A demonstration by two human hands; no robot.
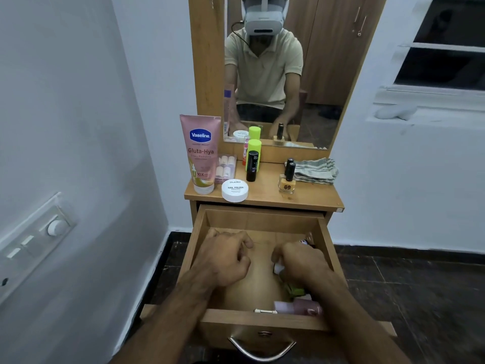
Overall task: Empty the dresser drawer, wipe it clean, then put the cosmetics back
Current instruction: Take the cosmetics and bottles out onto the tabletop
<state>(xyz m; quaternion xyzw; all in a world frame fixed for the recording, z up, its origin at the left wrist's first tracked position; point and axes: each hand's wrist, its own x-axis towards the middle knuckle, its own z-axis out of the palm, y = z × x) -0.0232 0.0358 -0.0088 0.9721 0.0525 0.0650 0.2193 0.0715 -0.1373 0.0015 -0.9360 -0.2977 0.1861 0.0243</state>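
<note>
The wooden drawer (262,219) stands pulled out below the dresser top (309,198). My left hand (225,258) is inside it on the left, fingers curled, with nothing visible in it. On the drawer's right side, my right hand (301,261) grips a small white item (278,267). A green item (295,290) and a pink box (299,307) lie near the front right corner. On top stand a pink Vaseline tube (200,153), a white nail polish remover tub (235,189), a false-nail pack (225,168), a black stick (252,166), a green-capped bottle (254,152) and an orange nail polish (287,183).
A folded striped cloth (316,170) lies at the back right of the dresser top. The mirror (275,74) rises behind it. A white wall with a switch panel (36,240) is close on the left. Dark floor (420,285) surrounds the dresser.
</note>
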